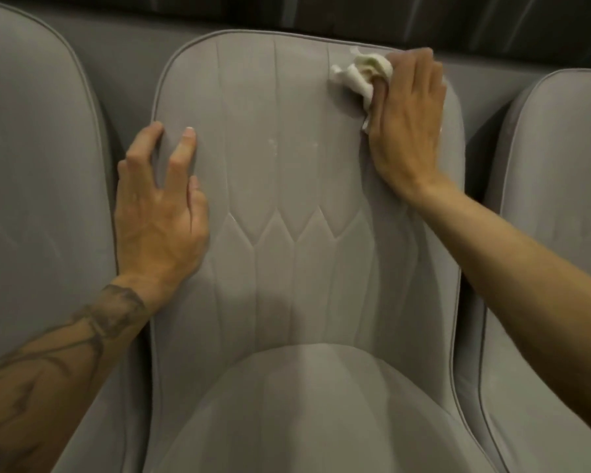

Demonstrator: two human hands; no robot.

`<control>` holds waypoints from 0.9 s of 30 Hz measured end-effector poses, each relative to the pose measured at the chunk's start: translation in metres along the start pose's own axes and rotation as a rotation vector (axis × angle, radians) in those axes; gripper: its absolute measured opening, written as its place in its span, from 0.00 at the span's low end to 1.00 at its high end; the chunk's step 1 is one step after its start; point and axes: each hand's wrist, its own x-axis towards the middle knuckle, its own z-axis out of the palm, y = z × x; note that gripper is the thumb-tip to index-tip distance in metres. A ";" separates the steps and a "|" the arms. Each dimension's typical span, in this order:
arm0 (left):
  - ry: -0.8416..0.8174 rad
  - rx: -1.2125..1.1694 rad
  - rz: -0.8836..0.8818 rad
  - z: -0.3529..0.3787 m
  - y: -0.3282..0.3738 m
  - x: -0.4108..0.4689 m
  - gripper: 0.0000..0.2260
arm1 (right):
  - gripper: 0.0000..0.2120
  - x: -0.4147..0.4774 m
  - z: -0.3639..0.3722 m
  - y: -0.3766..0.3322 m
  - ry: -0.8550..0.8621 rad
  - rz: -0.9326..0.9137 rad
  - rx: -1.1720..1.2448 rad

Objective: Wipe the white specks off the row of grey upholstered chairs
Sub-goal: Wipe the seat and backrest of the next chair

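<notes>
The middle grey chair (287,206) fills the centre of the frame, its stitched backrest seen above the rounded seat cushion (321,414) at the bottom. A crumpled white cloth (359,75) is pressed against the backrest at upper right. Faint white specks (273,145) are seen near its middle. A spread hand (157,213) rests flat on its left edge.

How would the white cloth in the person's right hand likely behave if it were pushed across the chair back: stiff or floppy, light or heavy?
The white cloth is bunched into soft folds under the right hand, so it is probably floppy. It looks thin and crumpled, so likely light. Pushed over the grey chair back, it would probably drag and bunch rather than slide flat.
</notes>
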 end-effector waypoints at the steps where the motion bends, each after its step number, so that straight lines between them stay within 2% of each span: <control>1: 0.001 0.001 0.005 0.000 0.000 0.000 0.22 | 0.12 -0.005 0.002 -0.003 0.023 0.041 -0.009; 3: 0.002 0.002 0.004 -0.001 0.000 0.001 0.22 | 0.12 -0.036 0.000 -0.012 -0.027 0.025 -0.008; 6: -0.016 -0.009 -0.012 -0.003 0.001 0.002 0.22 | 0.10 -0.085 -0.016 -0.015 -0.213 -0.155 0.017; 9: -0.035 -0.028 -0.023 -0.005 0.005 0.001 0.23 | 0.08 -0.057 -0.019 -0.002 -0.229 -0.252 -0.001; 12: -0.046 -0.036 -0.031 -0.006 0.005 0.001 0.23 | 0.08 -0.004 -0.008 0.001 -0.074 -0.116 -0.033; 15: -0.040 -0.035 -0.028 -0.005 0.006 0.001 0.23 | 0.10 -0.018 -0.002 -0.008 -0.033 0.001 -0.041; 20: -0.040 -0.028 -0.024 -0.005 0.005 0.001 0.23 | 0.11 -0.105 -0.026 -0.014 -0.347 -0.244 0.008; 22: -0.031 -0.024 -0.023 -0.005 0.006 0.000 0.22 | 0.10 -0.084 -0.027 -0.008 -0.312 -0.245 0.017; 25: -0.030 -0.028 -0.021 -0.004 0.006 0.000 0.22 | 0.10 -0.030 -0.011 -0.007 -0.122 -0.063 -0.042; 27: -0.032 -0.031 -0.021 -0.004 0.005 0.001 0.22 | 0.10 -0.027 -0.005 -0.009 -0.064 0.007 -0.072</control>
